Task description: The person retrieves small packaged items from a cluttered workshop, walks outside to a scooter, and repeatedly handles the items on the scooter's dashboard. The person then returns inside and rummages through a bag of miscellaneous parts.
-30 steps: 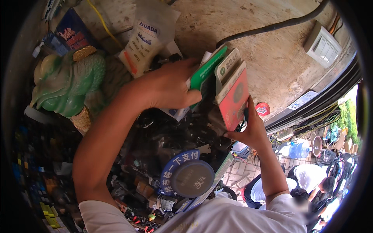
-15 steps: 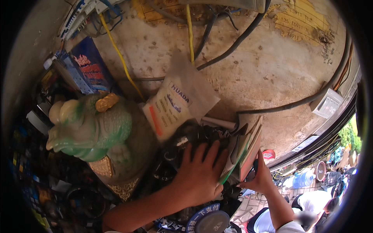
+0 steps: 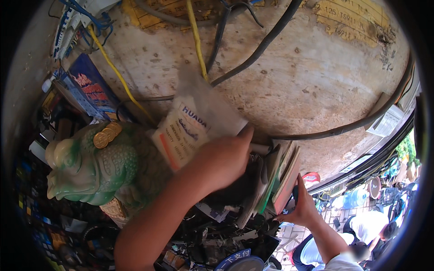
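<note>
My left hand (image 3: 228,156) reaches across the middle, just below a clear plastic packet with a printed label (image 3: 185,128). Its fingers curl down and are mostly hidden behind the hand, near the end of a pale rolled tube (image 3: 261,148). A row of thin books (image 3: 285,178), one with a green edge, leans upright to the right of it. My right hand (image 3: 300,210) holds the outermost book from the right, thumb low and fingers up along the cover. A dark thing shows between that hand and the cover; I cannot make out what it is.
A green and cream toad statue (image 3: 97,160) with gold coins stands at left. Dark clutter (image 3: 217,239) lies below the books, by a round blue-rimmed sign (image 3: 244,262). Cables (image 3: 266,47) cross the stained wall. Two people in white shirts (image 3: 368,226) are at lower right.
My left hand has left the books and moved up toward the packet and tube. The books now stand more spread apart. My right hand stays beside them. The whole view has shifted slightly.
</note>
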The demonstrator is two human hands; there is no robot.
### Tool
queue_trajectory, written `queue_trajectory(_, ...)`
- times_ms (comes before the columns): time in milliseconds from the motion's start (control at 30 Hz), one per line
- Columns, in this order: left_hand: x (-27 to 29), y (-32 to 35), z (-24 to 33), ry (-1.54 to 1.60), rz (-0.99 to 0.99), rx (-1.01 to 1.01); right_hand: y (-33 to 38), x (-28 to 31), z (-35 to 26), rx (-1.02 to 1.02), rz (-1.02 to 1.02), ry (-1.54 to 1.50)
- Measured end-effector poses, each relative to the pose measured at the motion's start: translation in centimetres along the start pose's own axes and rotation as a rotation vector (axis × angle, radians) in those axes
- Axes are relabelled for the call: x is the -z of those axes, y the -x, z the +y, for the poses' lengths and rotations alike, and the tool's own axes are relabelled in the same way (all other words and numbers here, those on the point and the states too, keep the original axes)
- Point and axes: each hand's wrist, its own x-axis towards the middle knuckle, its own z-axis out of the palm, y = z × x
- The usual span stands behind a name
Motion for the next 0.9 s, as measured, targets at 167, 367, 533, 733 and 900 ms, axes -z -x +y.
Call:
queue_trajectory(167,-2.9,-2.7,1.7,-0.434,-0.121,-0.013,0.2,-0.2,0.1,-0.030,-0.013,0.000)
queue_trajectory(367,-5.9,-3.5,-1.3,-0.246,-0.205,-0.176,-0.2,-0.7,0.6,-0.013,0.022,-0.007)
queue_trajectory(533,-2.8,-5.7,-1.5,-0.147,-0.398,-0.144,-0.2,-0.7,0.4,0.003,0.081,-0.124)
queue_trajectory(733,-3.0,-5.3,-1.9,-0.034,-0.552,-0.194,-0.2,-1.0,0.0,-0.039,0.069,-0.158)
queue_trajectory(900,-1.5,-0.5,-0.2,-0.066,-0.223,-0.057,-0.9,-1.6,0.4,0.035,0.115,-0.074)
